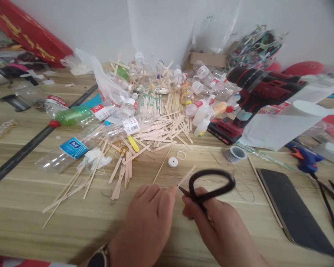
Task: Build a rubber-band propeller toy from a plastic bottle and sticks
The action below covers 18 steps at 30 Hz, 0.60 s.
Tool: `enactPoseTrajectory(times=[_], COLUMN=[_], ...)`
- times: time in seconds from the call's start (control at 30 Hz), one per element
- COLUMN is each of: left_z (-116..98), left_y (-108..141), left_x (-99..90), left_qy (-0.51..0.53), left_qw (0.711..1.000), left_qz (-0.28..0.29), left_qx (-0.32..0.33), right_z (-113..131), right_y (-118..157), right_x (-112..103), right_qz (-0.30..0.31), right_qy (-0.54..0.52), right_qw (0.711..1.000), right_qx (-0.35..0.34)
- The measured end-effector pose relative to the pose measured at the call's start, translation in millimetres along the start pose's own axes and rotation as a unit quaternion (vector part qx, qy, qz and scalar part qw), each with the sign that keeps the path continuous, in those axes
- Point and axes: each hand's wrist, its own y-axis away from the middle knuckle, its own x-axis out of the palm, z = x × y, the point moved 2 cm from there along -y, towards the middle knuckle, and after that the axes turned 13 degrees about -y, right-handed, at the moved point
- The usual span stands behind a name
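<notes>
My left hand (153,213) is closed near the front of the table, back of the hand upward. A thin pale stick (187,176) juts up and right from its pinched thumb and finger. My right hand (217,222) grips a pair of scissors (211,171) with black loop handles, one loop standing up above the fingers. The dark scissor tip meets the stick right beside my left fingertips; most of the blades are hidden. Just beyond lie a small white disc (173,162) with a centre hole, a pale ring (181,155) and a thin bamboo skewer (161,165).
Flat wooden craft sticks (167,129) are heaped mid-table among plastic bottles (74,148). On the right are a red-black cordless drill (247,100), a grey spool (235,153), a dark phone (295,211) and a blue glue gun (306,157). A black bar (25,152) lies on the left.
</notes>
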Motion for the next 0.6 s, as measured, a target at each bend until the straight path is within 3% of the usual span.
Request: enactPoseTrajectory(times=[0.1, 0.17, 0.3, 0.37, 0.6], left_z=[9.0, 13.3, 11.8, 9.0, 8.8], left_y=[-0.4, -1.3, -2.7, -3.3, -4.5], left_x=[5.0, 9.7, 17.9, 20.1, 23.8], left_qy=[0.036, 0.025, -0.006, -0.007, -0.006], left_qw=[0.985, 0.959, 0.888, 0.873, 0.880], left_qz=[0.127, 0.240, 0.442, 0.476, 0.469], left_qx=[-0.106, -0.150, -0.125, -0.107, -0.080], right_z=[-4.6, -8.9, -13.6, -14.7, -19.6], right_y=[3.3, 3.5, 0.7, -0.6, -2.9], right_x=[-2.0, -4.6, -9.5, -8.8, -5.0], right_qz=[-0.057, -0.060, -0.060, -0.058, -0.062], right_qy=[0.155, 0.203, 0.235, 0.237, 0.237], right_qw=[0.979, 0.967, 0.959, 0.959, 0.958], right_qx=[-0.117, -0.141, -0.145, -0.146, -0.148])
